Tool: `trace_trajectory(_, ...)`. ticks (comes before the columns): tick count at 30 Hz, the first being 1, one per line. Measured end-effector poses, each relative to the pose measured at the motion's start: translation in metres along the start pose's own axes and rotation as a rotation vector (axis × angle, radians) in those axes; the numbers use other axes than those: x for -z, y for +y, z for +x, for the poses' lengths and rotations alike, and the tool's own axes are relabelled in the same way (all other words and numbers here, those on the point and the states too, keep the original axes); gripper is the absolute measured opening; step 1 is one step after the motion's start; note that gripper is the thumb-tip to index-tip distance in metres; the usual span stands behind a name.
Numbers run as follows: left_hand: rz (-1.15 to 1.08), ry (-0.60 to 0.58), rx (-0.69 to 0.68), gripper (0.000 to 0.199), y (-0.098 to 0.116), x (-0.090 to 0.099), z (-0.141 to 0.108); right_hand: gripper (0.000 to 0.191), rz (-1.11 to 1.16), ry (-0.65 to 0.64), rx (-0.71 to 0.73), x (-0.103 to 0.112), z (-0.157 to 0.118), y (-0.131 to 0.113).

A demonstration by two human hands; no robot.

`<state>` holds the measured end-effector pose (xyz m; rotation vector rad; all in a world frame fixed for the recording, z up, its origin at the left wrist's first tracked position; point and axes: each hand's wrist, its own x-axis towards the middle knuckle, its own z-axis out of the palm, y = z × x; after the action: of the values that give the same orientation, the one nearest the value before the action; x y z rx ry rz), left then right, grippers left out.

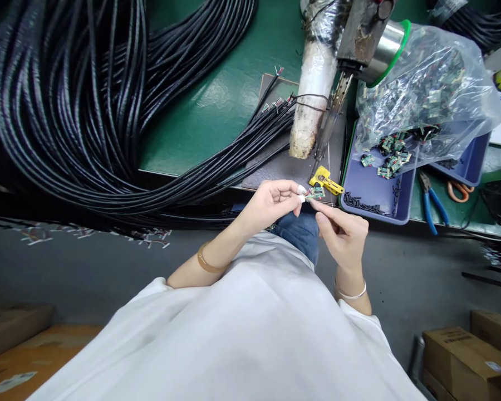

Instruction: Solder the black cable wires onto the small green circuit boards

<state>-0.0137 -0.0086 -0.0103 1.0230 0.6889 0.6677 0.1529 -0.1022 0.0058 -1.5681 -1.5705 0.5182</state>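
My left hand [274,201] pinches thin wires beside a small green circuit board [316,192] at the table's front edge. From the right, my right hand [343,231] reaches the board's lower edge, its fingers curled together; what they grip is too small to make out. Just behind the board lies a yellow tool [326,180] on a dark mat [271,159]. Above it a soldering iron [333,120] points down, fixed beside a plastic-wrapped, string-tied roll [313,106].
Thick bundles of black cable [108,111] cover the left of the green table [200,122]. To the right are a blue tray [361,186] with boards and black tubes, a plastic bag [434,89] of boards, pliers [433,203] and orange-handled scissors [459,191].
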Motion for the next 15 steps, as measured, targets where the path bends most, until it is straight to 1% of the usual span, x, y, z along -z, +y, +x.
trace_trajectory(2,0.018,-0.005,0.011,0.019,0.0,-0.0009,0.0005,0.025,-0.04,0.027,0.014,0.0004,0.0006,0.0001)
trace_trajectory(5,0.038,-0.02,0.029,0.017,-0.0003,-0.002,0.0004,0.029,-0.099,0.106,-0.019,-0.0004,0.0028,0.0008)
trace_trajectory(7,0.041,-0.028,0.026,0.015,-0.001,-0.0025,0.0001,0.029,-0.113,0.094,-0.001,-0.0014,0.0046,0.001)
trace_trajectory(10,0.063,-0.04,0.019,0.014,-0.0024,-0.0027,-0.0003,0.024,-0.13,0.05,0.066,-0.0022,0.0066,0.0012)
trace_trajectory(13,0.094,-0.066,0.015,0.012,-0.0038,-0.0021,-0.0005,0.019,-0.163,0.05,0.116,-0.0018,0.0074,0.0024)
trace_trajectory(15,0.099,-0.071,0.005,0.013,-0.0045,-0.0013,-0.0006,0.015,-0.189,0.057,0.118,-0.0017,0.0074,0.0034)
